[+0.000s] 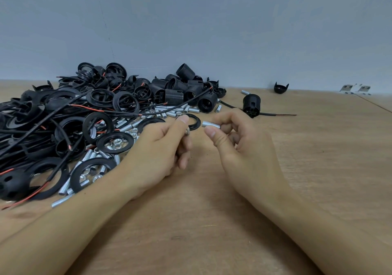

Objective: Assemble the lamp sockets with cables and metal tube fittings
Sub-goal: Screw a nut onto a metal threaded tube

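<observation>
Parts heap (89, 122) left of both hands on counter (212, 221). Left hand (161, 147) pinches a small metal piece, probably a nut (187, 133). Right hand (237, 145) pinches metal tube (211, 124), end toward left. Align axes squarely before threading; avoid cross-threading.

Two bare forearms, uncovered to the frame's lower edge: no sleeves, gloves, rings, watch or bands. Left hand (161, 147) and right hand (239, 145) bare as well. Thumbnails short, unpainted. No markings on either arm.
</observation>
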Available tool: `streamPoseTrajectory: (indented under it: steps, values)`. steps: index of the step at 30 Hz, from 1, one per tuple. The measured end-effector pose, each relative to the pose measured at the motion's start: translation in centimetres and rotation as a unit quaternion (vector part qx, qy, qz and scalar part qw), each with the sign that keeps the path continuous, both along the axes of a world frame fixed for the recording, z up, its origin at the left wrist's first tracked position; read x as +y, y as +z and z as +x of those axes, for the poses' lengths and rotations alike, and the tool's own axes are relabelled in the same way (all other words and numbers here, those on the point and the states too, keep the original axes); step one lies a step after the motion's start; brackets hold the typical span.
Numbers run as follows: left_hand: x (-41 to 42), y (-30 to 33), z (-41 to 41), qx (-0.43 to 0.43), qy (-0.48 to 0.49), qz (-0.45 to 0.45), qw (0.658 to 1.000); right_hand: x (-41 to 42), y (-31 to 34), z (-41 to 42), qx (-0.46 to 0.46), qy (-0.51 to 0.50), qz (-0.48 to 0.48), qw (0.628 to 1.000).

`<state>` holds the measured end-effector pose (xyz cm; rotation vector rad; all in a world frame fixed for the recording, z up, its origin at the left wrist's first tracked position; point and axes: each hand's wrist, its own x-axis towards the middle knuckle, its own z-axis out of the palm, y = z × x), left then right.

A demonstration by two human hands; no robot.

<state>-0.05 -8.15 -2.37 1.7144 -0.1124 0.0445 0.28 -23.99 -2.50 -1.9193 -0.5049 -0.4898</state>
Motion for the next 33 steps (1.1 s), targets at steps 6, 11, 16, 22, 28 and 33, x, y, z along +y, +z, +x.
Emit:
streamPoseTrajectory:
  steps: [6, 11, 16, 22, 28, 33]
  values:
    - [0.7, 1.4, 0.6, 0.105, -0.027, -0.188, 0.976, 0.1, -0.2, 0.2, 0.025, -0.007, 0.007, 1.000]
    - [4.4, 3.2, 1.2, 0.033, -0.005, -0.462, 0.886, 0.1, -0.4, 0.2, 0.044, -0.001, 0.003, 0.999]
    - [4.7, 2.1, 1.6, -0.082, 0.146, -0.256, 0.952, 0.1, -0.4, 0.2, 0.053, 0.004, 0.006, 0.999]
    - [6.1, 0.3, 1.8, -0.186, 0.175, 0.414, 0.874, 0.0, -0.4, 0.4, 0.056, 0.005, 0.004, 0.998]
    - [7.3, 0.7, 2.4, -0.171, 0.240, 0.448, 0.844, -0.1, -0.4, 0.4, 0.054, 0.012, 0.008, 0.998]
    - [7.8, 1.2, 1.8, -0.187, 0.227, 0.482, 0.825, -0.1, -0.5, 0.4, 0.055, 0.015, 0.003, 0.998]
